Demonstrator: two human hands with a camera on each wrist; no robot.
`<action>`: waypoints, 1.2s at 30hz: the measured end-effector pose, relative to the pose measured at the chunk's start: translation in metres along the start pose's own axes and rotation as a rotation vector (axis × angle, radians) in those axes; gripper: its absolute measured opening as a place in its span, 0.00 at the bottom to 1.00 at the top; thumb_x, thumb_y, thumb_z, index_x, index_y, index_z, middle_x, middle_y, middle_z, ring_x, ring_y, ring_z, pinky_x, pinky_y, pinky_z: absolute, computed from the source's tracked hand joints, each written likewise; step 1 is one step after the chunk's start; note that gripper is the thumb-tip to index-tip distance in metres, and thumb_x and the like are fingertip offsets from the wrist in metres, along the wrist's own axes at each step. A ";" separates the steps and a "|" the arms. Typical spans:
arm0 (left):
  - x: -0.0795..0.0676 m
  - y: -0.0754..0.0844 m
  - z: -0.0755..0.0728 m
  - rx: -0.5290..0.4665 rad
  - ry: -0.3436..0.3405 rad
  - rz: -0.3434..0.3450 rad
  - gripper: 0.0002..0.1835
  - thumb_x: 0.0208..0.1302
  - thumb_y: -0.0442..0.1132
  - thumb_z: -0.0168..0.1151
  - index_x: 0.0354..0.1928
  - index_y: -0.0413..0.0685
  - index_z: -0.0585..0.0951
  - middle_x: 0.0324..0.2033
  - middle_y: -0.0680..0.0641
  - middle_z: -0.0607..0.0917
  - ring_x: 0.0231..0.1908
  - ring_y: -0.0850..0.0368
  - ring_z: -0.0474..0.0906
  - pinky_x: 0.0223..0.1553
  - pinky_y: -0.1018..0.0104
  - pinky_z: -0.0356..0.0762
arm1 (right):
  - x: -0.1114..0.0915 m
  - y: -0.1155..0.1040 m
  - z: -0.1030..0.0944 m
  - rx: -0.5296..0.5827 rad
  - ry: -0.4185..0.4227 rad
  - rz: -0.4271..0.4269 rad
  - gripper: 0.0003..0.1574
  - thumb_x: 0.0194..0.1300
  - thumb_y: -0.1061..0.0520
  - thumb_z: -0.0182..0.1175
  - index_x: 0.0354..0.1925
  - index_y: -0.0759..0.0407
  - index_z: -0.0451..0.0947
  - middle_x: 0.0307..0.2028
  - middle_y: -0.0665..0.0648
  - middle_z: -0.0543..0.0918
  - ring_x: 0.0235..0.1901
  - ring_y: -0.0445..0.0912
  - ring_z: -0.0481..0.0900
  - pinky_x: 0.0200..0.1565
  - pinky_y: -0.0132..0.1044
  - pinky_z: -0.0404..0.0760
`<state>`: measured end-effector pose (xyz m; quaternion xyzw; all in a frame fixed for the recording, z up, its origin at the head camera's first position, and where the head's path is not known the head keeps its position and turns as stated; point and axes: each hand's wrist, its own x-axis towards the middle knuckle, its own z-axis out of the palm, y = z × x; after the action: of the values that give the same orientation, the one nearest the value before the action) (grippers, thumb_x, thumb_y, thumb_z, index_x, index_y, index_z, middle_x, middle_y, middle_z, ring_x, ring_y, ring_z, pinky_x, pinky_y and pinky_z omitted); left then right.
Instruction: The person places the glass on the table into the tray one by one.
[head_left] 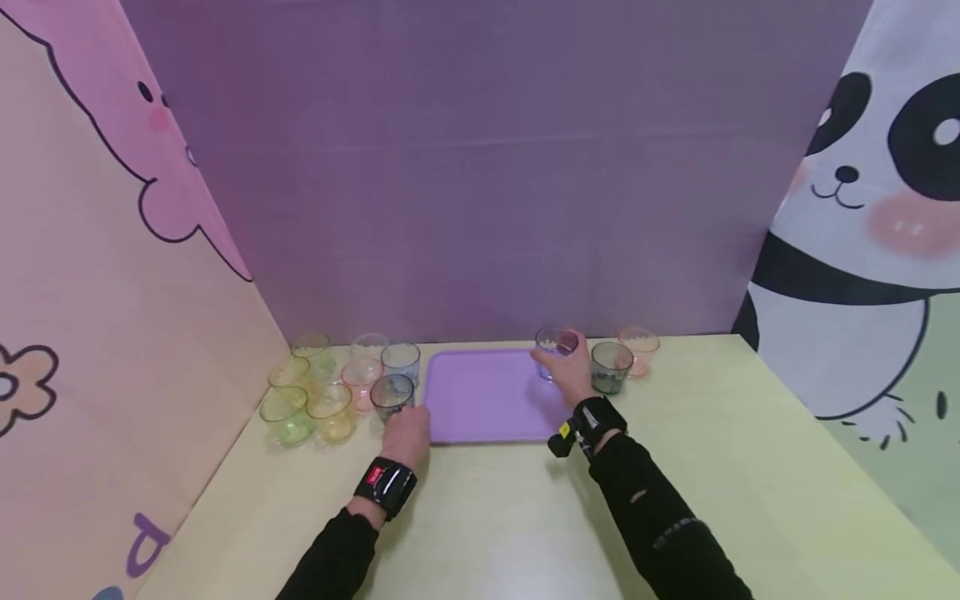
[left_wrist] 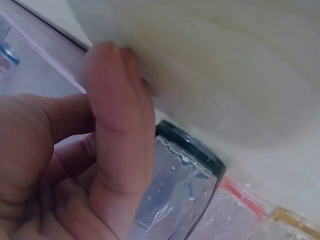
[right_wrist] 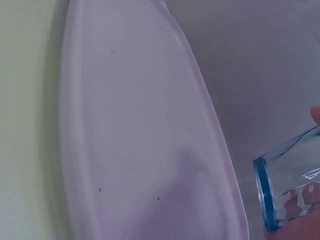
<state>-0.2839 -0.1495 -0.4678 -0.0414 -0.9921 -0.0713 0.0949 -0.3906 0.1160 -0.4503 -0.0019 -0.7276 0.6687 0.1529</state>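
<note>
My right hand (head_left: 568, 372) grips a clear blue-tinted glass (head_left: 553, 343) at the back right corner of a purple tray (head_left: 487, 396). In the right wrist view, the blue glass (right_wrist: 287, 185) shows at the right edge between fingertips. Whether its base touches anything I cannot tell. My left hand (head_left: 407, 437) is beside the tray's front left corner, just in front of a dark grey glass (head_left: 392, 390). The fingers of the left hand (left_wrist: 120, 135) look loosely curled in the left wrist view, with no object visible inside them; the dark glass (left_wrist: 185, 170) stands behind them.
Left of the tray stand several glasses: yellow (head_left: 332, 417), green (head_left: 287, 417), pink (head_left: 362, 383) and blue (head_left: 402, 362). On the right are a dark glass (head_left: 611, 368) and a pink glass (head_left: 641, 350). A purple wall (head_left: 480, 208) closes the table's (head_left: 495, 517) back.
</note>
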 end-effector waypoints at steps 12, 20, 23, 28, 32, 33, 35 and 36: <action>0.000 -0.001 -0.003 -0.002 0.037 0.030 0.03 0.52 0.26 0.57 0.25 0.37 0.78 0.20 0.39 0.80 0.22 0.46 0.77 0.23 0.57 0.77 | 0.017 0.014 0.004 -0.014 0.021 0.074 0.53 0.45 0.53 0.71 0.63 0.60 0.53 0.57 0.63 0.66 0.58 0.56 0.63 0.56 0.43 0.66; -0.003 0.002 -0.002 0.015 0.026 0.030 0.03 0.49 0.25 0.59 0.24 0.38 0.78 0.20 0.40 0.80 0.21 0.47 0.77 0.22 0.59 0.77 | 0.018 0.018 0.005 -0.132 -0.004 0.087 0.56 0.51 0.50 0.68 0.67 0.61 0.45 0.61 0.65 0.61 0.62 0.57 0.58 0.61 0.44 0.60; -0.004 0.003 -0.002 0.021 0.020 0.028 0.03 0.48 0.24 0.60 0.23 0.38 0.78 0.20 0.40 0.80 0.21 0.47 0.77 0.22 0.59 0.77 | 0.022 0.024 0.007 -0.195 0.015 0.094 0.56 0.51 0.50 0.68 0.67 0.61 0.45 0.61 0.65 0.63 0.61 0.57 0.60 0.61 0.44 0.60; -0.004 0.007 -0.003 0.009 0.025 0.032 0.03 0.48 0.24 0.61 0.24 0.38 0.79 0.20 0.40 0.80 0.22 0.47 0.77 0.22 0.59 0.77 | 0.028 0.028 0.008 -0.214 0.061 0.055 0.55 0.49 0.53 0.68 0.65 0.64 0.47 0.59 0.69 0.64 0.59 0.60 0.61 0.60 0.47 0.61; -0.005 0.008 -0.004 0.004 0.032 0.020 0.03 0.48 0.25 0.61 0.24 0.38 0.79 0.20 0.40 0.80 0.21 0.47 0.77 0.21 0.59 0.77 | 0.031 0.026 0.006 -0.245 0.044 0.039 0.54 0.50 0.52 0.68 0.65 0.65 0.47 0.59 0.69 0.63 0.58 0.62 0.62 0.59 0.48 0.61; -0.005 0.008 -0.005 0.002 0.035 0.018 0.03 0.48 0.25 0.61 0.23 0.38 0.79 0.20 0.40 0.79 0.21 0.47 0.77 0.20 0.59 0.77 | 0.032 0.026 0.005 -0.252 0.034 0.044 0.55 0.50 0.51 0.68 0.65 0.65 0.46 0.59 0.69 0.63 0.58 0.62 0.62 0.59 0.48 0.62; -0.006 0.007 -0.004 0.004 0.033 0.016 0.03 0.47 0.24 0.61 0.24 0.38 0.79 0.20 0.41 0.80 0.21 0.47 0.77 0.20 0.59 0.77 | 0.033 0.026 0.003 -0.254 0.009 0.057 0.55 0.51 0.51 0.67 0.66 0.65 0.45 0.60 0.70 0.62 0.59 0.62 0.61 0.59 0.49 0.61; -0.006 0.007 -0.004 0.004 0.030 0.015 0.03 0.47 0.25 0.61 0.24 0.38 0.79 0.20 0.41 0.80 0.21 0.47 0.77 0.20 0.59 0.76 | 0.034 0.026 0.002 -0.248 -0.007 0.064 0.56 0.52 0.51 0.66 0.66 0.65 0.43 0.61 0.70 0.61 0.60 0.62 0.60 0.59 0.49 0.61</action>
<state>-0.2767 -0.1438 -0.4638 -0.0476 -0.9903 -0.0692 0.1104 -0.4285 0.1235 -0.4683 -0.0416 -0.8050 0.5779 0.1276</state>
